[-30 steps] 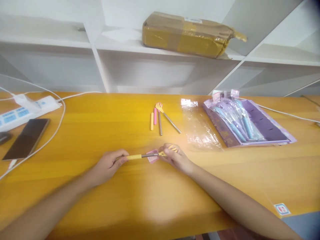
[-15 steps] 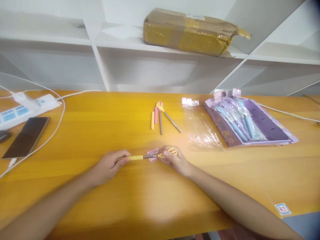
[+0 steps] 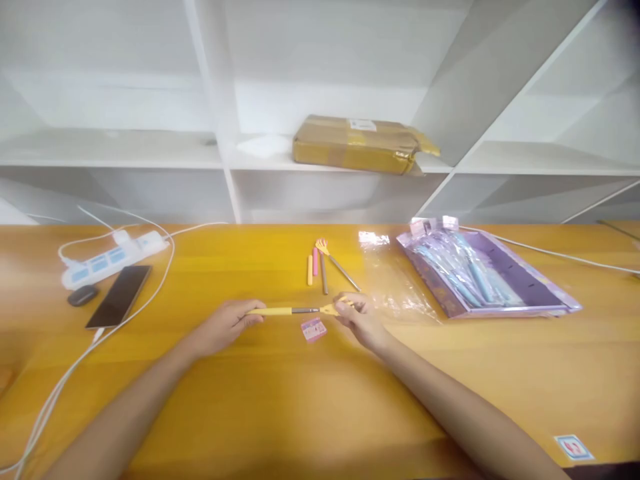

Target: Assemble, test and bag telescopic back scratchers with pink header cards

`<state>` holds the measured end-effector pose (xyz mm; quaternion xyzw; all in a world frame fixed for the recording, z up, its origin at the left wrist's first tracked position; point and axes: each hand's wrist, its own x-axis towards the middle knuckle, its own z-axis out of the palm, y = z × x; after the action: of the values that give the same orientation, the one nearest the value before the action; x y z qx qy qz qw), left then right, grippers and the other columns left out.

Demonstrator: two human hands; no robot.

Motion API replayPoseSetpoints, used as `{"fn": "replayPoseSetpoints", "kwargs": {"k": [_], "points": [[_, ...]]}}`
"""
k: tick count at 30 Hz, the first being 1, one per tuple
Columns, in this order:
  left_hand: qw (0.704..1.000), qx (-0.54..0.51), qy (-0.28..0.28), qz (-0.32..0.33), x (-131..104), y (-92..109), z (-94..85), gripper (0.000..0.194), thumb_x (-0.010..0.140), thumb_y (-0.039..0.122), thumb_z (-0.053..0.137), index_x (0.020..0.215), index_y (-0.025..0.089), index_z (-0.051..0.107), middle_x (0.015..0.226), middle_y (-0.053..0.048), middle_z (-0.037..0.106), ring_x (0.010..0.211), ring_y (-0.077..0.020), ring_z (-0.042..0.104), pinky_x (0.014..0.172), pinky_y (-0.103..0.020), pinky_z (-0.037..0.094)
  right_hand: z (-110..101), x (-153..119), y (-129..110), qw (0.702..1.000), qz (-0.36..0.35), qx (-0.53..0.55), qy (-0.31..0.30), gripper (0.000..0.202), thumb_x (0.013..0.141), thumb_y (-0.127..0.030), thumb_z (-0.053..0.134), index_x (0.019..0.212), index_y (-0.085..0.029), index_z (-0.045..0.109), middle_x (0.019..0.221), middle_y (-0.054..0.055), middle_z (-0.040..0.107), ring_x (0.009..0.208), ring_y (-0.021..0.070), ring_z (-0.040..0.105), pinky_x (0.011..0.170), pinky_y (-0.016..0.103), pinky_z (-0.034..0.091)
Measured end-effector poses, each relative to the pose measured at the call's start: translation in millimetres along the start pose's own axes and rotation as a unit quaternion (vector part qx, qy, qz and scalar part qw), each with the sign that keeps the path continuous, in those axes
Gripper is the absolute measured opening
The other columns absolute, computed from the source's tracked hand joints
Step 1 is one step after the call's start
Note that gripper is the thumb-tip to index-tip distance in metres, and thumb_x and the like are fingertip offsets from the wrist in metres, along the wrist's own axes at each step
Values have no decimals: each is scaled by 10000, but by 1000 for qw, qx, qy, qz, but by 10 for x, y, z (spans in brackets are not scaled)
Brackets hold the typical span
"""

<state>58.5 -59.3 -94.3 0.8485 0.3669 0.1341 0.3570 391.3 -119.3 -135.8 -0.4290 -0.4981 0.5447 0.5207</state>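
A yellow back scratcher (image 3: 277, 311) with a short metal shaft lies level between my hands, above the table. My left hand (image 3: 226, 327) is closed round the end of its yellow handle. The fingers of my right hand (image 3: 365, 325) pinch its claw-shaped head, hiding part of the prongs. Just below the shaft, a small pink printed card (image 3: 313, 329) rests on the table. Farther back lie metal rods with claw heads, the yellow one (image 3: 323, 247) partly covering a pink one, beside a loose yellow handle (image 3: 310, 271) and a pink handle (image 3: 315, 261).
Clear plastic wrapping (image 3: 393, 280) lies right of the rods, beside a purple box (image 3: 530, 283) of bagged light-blue items. At left are a power strip (image 3: 107, 261), a phone (image 3: 119, 297), a dark small case (image 3: 83, 295) and white cables. A taped carton (image 3: 355, 143) sits on the shelf.
My view has tilted upward, showing more shelf. Both hands keep their hold on the back scratcher, which no longer overlaps the pink card in view.
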Motion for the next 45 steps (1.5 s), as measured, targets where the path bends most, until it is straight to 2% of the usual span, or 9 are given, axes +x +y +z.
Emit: {"fn": "replayPoseSetpoints", "kwargs": {"k": [7,11,13,15,20,27,31,37,45], "points": [[989,114,86,25,-124,609,-794,347,1058,493,464,998,227,680,835,6,686,725,-170,598,691,-262,416,92,192,-905,974,-156,141,80,616,799,-435,852,547,-192,346,514,-83,277,439,45,204,462,238,172],[987,30,154,30,-3,814,-1039,294,1024,483,586,950,223,703,696,26,605,631,-139,533,616,-245,386,188,340,-1291,949,-224,189,120,623,827,-375,821,600,-201,268,537,-102,214,406,31,179,441,227,203],[958,-123,248,77,151,855,-995,292,985,502,663,934,217,697,617,44,532,573,-119,495,583,-234,372,232,371,-1363,948,-226,183,128,636,861,-416,797,628,-213,242,546,-106,175,415,40,175,449,226,237],[885,-319,306,144,325,910,-880,336,920,548,739,912,219,676,551,82,391,485,-93,429,535,-222,351,251,367,-1372,954,-219,157,131,646,877,-463,794,648,-220,241,561,-105,165,428,46,182,447,227,218],[791,-521,269,174,545,1163,-597,327,858,507,817,849,201,702,594,91,312,423,-36,318,475,-193,332,184,306,-1290,974,-198,53,92,611,905,-541,783,647,-213,337,575,-87,245,449,44,232,448,233,126],[803,-554,186,120,526,1227,-416,466,965,544,666,680,175,661,532,105,111,375,-36,212,439,-179,286,176,345,-1194,967,-195,101,128,646,860,-494,834,617,-207,309,607,-89,187,480,40,162,446,229,95],[779,-579,214,109,566,1238,-388,537,1013,449,616,570,166,503,512,81,232,360,-26,221,392,-159,296,247,336,-1167,951,-209,159,162,646,840,-423,846,619,-207,278,614,-89,181,486,43,151,438,227,118],[742,-630,205,101,510,1162,-612,548,1071,354,493,560,191,378,472,85,198,311,-36,80,231,-137,110,223,335,-1234,937,-182,226,193,623,834,-359,828,634,-219,254,560,-111,176,415,32,147,424,231,231],[771,-576,247,117,392,1134,-807,621,982,408,644,531,215,263,428,85,108,266,-37,65,191,-155,56,158,319,-1284,939,-209,195,193,602,830,-374,819,626,-219,275,563,-104,224,404,33,149,413,249,213]]}}
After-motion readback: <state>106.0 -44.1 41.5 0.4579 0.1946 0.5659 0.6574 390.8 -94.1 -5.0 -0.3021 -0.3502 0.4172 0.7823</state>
